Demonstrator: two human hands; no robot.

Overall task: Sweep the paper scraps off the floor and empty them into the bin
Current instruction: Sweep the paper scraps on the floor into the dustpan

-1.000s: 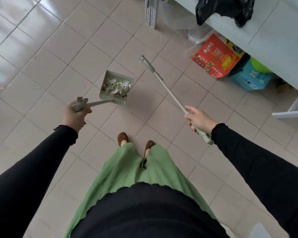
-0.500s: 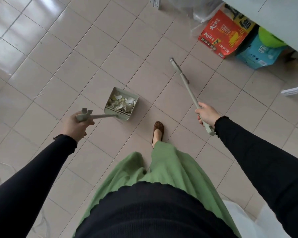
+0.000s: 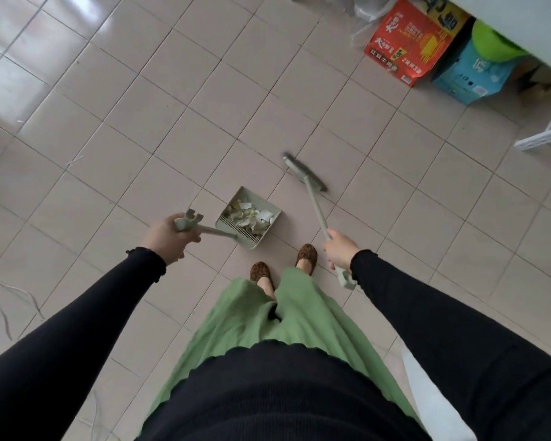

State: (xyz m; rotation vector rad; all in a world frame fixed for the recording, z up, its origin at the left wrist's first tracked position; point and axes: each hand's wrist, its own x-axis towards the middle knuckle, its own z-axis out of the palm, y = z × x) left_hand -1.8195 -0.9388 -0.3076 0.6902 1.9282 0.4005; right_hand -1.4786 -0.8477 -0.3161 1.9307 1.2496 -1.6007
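My left hand [image 3: 167, 238] grips the long handle of a pale green dustpan [image 3: 269, 214], which hangs just above the tiled floor in front of my feet. Several white and yellowish paper scraps [image 3: 247, 214] lie in its pan. My right hand [image 3: 341, 251] grips the handle of a matching broom [image 3: 304, 173]; its head points away from me, to the right of the dustpan and apart from it. No bin shows clearly in the view.
A red carton [image 3: 411, 43] and a blue carton [image 3: 471, 74] with a green object on top stand under a white table at the top right. A white rack foot [image 3: 544, 136] lies at the right edge. Something white [image 3: 433, 399] sits at my lower right.
The view has shifted as I stepped; both feet now stand together. The dustpan hangs closer to my feet, and the broom head has swung nearer and turned broadside.
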